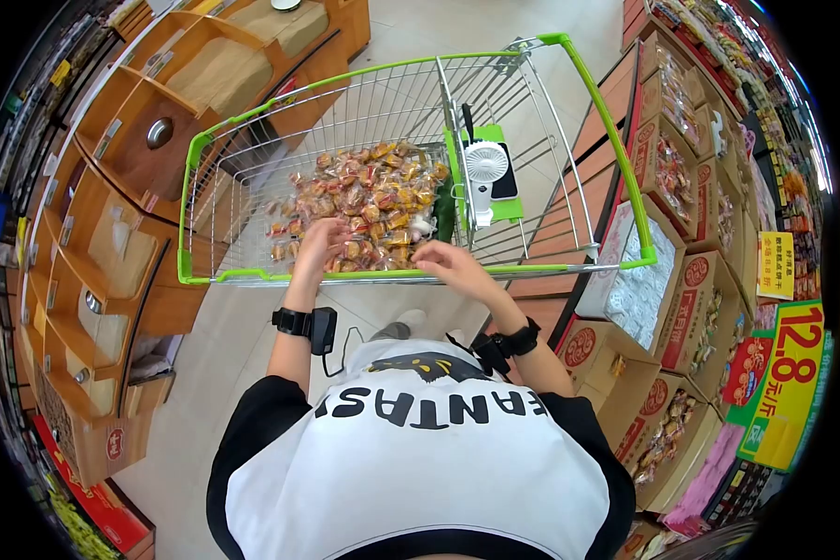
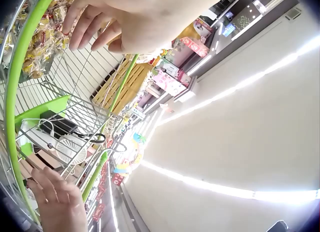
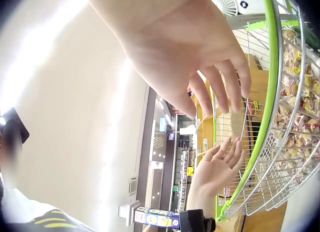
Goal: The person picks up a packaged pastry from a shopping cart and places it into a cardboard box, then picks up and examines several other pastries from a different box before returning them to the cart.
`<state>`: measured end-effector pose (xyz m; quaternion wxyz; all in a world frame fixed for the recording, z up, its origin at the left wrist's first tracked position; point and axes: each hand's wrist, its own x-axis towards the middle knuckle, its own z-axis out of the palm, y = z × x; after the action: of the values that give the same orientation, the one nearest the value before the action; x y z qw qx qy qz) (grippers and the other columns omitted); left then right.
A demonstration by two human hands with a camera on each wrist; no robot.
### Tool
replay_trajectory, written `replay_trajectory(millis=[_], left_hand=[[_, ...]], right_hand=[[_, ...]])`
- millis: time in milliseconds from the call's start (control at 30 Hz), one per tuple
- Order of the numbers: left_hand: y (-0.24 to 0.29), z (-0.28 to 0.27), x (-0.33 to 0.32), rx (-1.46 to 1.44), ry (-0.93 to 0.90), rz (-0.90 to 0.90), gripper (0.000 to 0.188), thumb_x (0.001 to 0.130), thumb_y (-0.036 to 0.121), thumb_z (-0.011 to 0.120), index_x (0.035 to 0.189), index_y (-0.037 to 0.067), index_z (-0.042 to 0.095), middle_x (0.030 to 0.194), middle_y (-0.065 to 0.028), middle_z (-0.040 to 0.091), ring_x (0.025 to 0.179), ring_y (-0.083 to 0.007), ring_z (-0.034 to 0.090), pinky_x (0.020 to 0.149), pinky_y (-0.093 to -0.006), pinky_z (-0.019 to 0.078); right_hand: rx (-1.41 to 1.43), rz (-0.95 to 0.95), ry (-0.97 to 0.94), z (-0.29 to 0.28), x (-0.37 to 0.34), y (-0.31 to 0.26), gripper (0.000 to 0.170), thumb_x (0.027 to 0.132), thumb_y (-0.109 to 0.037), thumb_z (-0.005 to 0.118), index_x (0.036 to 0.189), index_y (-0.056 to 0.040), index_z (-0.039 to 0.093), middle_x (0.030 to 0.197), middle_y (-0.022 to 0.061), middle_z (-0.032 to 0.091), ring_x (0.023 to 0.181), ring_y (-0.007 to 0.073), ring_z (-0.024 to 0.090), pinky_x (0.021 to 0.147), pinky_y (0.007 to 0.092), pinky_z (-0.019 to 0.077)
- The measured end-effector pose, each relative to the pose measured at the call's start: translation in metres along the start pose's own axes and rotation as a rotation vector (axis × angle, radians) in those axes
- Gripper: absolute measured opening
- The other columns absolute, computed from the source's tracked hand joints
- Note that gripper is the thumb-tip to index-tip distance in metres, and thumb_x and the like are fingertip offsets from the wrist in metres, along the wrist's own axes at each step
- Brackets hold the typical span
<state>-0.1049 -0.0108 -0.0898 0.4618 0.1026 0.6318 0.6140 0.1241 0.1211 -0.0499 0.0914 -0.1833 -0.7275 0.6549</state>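
A wire shopping cart with a green rim (image 1: 280, 277) holds a heap of small wrapped snacks (image 1: 364, 201) in yellow and red packaging. My left hand (image 1: 319, 245) is over the near rim at the heap's edge, fingers relaxed and holding nothing. To its right, my right hand (image 1: 455, 269) hovers at the near rim, its fingers loosely bent and free of any object. Both palms show in the right wrist view, the right hand (image 3: 185, 56) close up and the left hand (image 3: 215, 169) beyond it, beside the cart's rim (image 3: 265, 106).
A white handheld fan (image 1: 483, 173) and a dark phone (image 1: 506, 177) lie on the cart's green flap (image 1: 511, 207). Wooden display bins (image 1: 140, 140) line the left. Cardboard boxes (image 1: 700, 289) of packaged goods stand along the right, by a yellow price sign (image 1: 793, 373).
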Motion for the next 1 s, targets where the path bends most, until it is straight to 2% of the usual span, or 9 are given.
replay_trajectory(millis=[67,233,300,500,567,600,700,767,1000], left_hand=[[0.001,0.009,-0.007,0.023,-0.05,0.028,0.021,0.085,0.018,0.041,0.094,0.004,0.054,0.085,-0.0068,0.058,0.077,-0.0156,0.058,0.066,-0.0256,0.0457],[0.002,0.047,-0.019,0.11,-0.121,0.032,0.019,0.085,0.017,0.042,0.094,0.003,0.053,0.083,-0.0067,0.059,0.076,-0.0137,0.057,0.066,-0.0249,0.0457],[0.002,0.064,-0.023,0.143,-0.237,0.01,0.018,0.084,0.015,0.04,0.094,0.006,0.053,0.085,-0.0044,0.059,0.076,-0.0118,0.057,0.066,-0.025,0.0449],[0.01,0.115,-0.038,0.214,-0.468,-0.022,0.018,0.087,0.014,0.04,0.094,0.004,0.053,0.085,-0.0046,0.058,0.077,-0.0111,0.056,0.07,-0.0238,0.0449],[0.01,0.13,-0.039,0.25,-0.574,0.011,0.018,0.086,0.014,0.041,0.094,0.004,0.054,0.086,-0.0049,0.058,0.078,-0.0109,0.055,0.072,-0.0236,0.0449],[0.011,0.138,-0.04,0.249,-0.582,-0.01,0.019,0.086,0.014,0.042,0.093,0.0,0.053,0.084,-0.007,0.058,0.077,-0.0126,0.055,0.073,-0.0239,0.0443],[0.008,0.157,-0.042,0.28,-0.662,0.01,0.02,0.085,0.015,0.042,0.093,0.0,0.053,0.085,-0.0076,0.058,0.079,-0.0128,0.055,0.074,-0.0248,0.0437],[0.001,0.17,-0.039,0.309,-0.739,0.007,0.02,0.085,0.015,0.043,0.094,0.001,0.053,0.086,-0.0075,0.058,0.08,-0.013,0.055,0.075,-0.0253,0.0429],[-0.008,0.225,-0.048,0.394,-1.014,-0.043,0.018,0.085,0.014,0.041,0.093,0.003,0.054,0.087,-0.0046,0.058,0.083,-0.0117,0.054,0.077,-0.0244,0.0417]], right_hand=[[-0.028,0.049,-0.035,-0.005,-0.014,-0.002,0.017,0.081,-0.017,0.056,0.09,-0.0027,0.054,0.083,0.0032,0.056,0.078,0.0109,0.054,0.07,0.0248,0.0427],[0.01,0.083,0.018,-0.013,-0.044,-0.006,0.017,0.081,-0.017,0.057,0.089,-0.0029,0.054,0.083,0.0035,0.057,0.079,0.0111,0.054,0.072,0.0248,0.0426],[0.001,0.091,0.063,-0.017,-0.054,-0.011,0.017,0.081,-0.017,0.057,0.089,-0.0029,0.053,0.082,0.0036,0.057,0.079,0.0113,0.055,0.072,0.0249,0.0428],[0.002,0.097,0.209,-0.028,-0.081,-0.01,0.016,0.081,-0.017,0.056,0.089,-0.0026,0.053,0.084,0.0042,0.058,0.081,0.0119,0.055,0.075,0.0256,0.043],[-0.01,0.102,0.21,-0.033,-0.092,-0.013,0.017,0.082,-0.016,0.055,0.094,-0.004,0.054,0.092,0.002,0.056,0.086,0.0109,0.053,0.077,0.025,0.0413],[-0.009,0.103,0.238,-0.034,-0.098,-0.012,0.017,0.082,-0.016,0.055,0.094,-0.004,0.054,0.092,0.002,0.056,0.086,0.0109,0.053,0.077,0.025,0.0413],[-0.026,0.125,0.304,-0.038,-0.114,-0.011,0.018,0.082,-0.017,0.055,0.094,-0.004,0.054,0.091,0.0021,0.056,0.085,0.0116,0.054,0.077,0.0257,0.0415],[-0.05,0.115,0.367,-0.04,-0.126,-0.01,0.019,0.081,-0.017,0.056,0.092,-0.002,0.054,0.087,0.0051,0.057,0.081,0.0129,0.055,0.074,0.0263,0.0432],[-0.051,0.153,0.561,-0.044,-0.171,-0.002,0.02,0.081,-0.018,0.056,0.093,-0.0021,0.053,0.087,0.0054,0.057,0.079,0.0131,0.055,0.072,0.0266,0.0436]])
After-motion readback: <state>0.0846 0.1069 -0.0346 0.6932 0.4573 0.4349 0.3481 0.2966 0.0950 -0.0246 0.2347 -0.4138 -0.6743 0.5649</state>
